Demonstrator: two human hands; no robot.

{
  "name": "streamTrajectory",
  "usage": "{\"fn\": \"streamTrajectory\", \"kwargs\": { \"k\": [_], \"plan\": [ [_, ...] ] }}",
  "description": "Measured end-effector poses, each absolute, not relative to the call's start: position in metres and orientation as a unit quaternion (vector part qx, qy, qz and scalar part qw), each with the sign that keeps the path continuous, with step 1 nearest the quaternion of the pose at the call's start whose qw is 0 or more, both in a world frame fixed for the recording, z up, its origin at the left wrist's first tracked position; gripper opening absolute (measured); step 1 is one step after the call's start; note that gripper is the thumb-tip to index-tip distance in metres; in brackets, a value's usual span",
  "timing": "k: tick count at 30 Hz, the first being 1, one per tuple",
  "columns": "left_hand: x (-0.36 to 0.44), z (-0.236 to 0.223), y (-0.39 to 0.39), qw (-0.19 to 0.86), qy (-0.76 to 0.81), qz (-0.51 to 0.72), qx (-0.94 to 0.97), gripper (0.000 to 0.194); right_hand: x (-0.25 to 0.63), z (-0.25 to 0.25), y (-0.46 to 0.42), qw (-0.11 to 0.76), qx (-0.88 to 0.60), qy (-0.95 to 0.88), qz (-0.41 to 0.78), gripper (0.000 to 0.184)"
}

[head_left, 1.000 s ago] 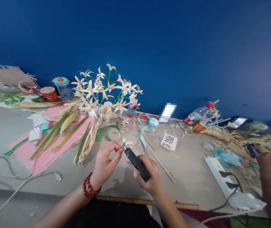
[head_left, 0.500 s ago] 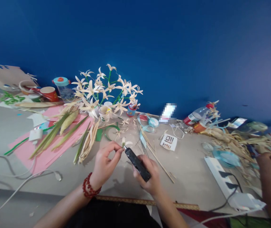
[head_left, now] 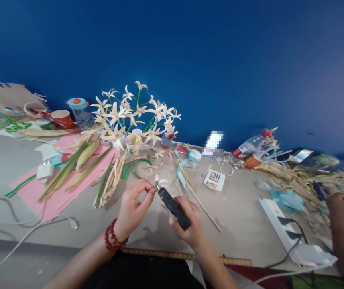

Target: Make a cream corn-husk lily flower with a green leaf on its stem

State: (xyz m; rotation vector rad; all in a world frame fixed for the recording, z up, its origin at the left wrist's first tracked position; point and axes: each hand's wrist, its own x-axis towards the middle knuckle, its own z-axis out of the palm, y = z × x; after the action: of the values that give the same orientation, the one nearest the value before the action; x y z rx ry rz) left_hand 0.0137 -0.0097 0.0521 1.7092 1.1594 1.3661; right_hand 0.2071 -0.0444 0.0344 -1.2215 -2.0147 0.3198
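My left hand [head_left: 135,204], with a red bead bracelet at the wrist, pinches a small pale flower piece [head_left: 156,178] with a greenish base. Wrapped around a black, stick-shaped hand tool with a metal tip [head_left: 174,208] is my right hand [head_left: 190,222]. The tip meets the base of the flower piece close to my left fingertips; whether it touches is too small to tell. Behind my hands, loose pale petals [head_left: 150,166] lie on the table. Farther back stand white flowers on green stems [head_left: 116,114] in cups.
Pink paper [head_left: 66,196] with corn husks [head_left: 69,172] lies left. A white power strip [head_left: 280,224] with plugged cables sits right, near another person's hand [head_left: 343,206]. Thin sticks [head_left: 203,206], a printed card [head_left: 214,180] and a tilted plastic bottle [head_left: 250,146] are beyond my right hand.
The tool in my right hand has shifted very slightly at its tip. My left hand stays in place with its pinch on the flower piece.
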Motion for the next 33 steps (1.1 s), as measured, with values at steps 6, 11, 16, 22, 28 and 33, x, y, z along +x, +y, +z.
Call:
{"fn": "streamTrajectory", "kwargs": {
  "k": [6,11,16,22,28,33],
  "plan": [
    [0.013,0.053,-0.011,0.328,0.441,0.524,0.651,0.018,0.207,0.034,-0.045,0.38,-0.476,-0.785,0.114,0.016],
    [0.014,0.054,-0.01,0.323,0.439,0.527,0.652,0.018,0.206,0.036,-0.045,0.379,-0.474,-0.787,0.11,0.015],
    [0.013,0.054,-0.011,0.318,0.44,0.522,0.658,0.018,0.208,0.032,-0.043,0.388,-0.475,-0.784,0.095,0.013],
    [0.01,0.051,-0.011,0.298,0.446,0.525,0.661,0.017,0.226,0.018,-0.043,0.343,-0.516,-0.779,0.095,0.014],
    [0.005,0.043,-0.01,0.275,0.413,0.521,0.694,0.013,0.259,-0.008,-0.053,0.276,-0.602,-0.747,0.059,0.022],
    [0.004,0.036,-0.01,0.252,0.377,0.525,0.72,0.011,0.298,-0.019,-0.055,0.209,-0.686,-0.697,0.014,0.026]
  ]
}}
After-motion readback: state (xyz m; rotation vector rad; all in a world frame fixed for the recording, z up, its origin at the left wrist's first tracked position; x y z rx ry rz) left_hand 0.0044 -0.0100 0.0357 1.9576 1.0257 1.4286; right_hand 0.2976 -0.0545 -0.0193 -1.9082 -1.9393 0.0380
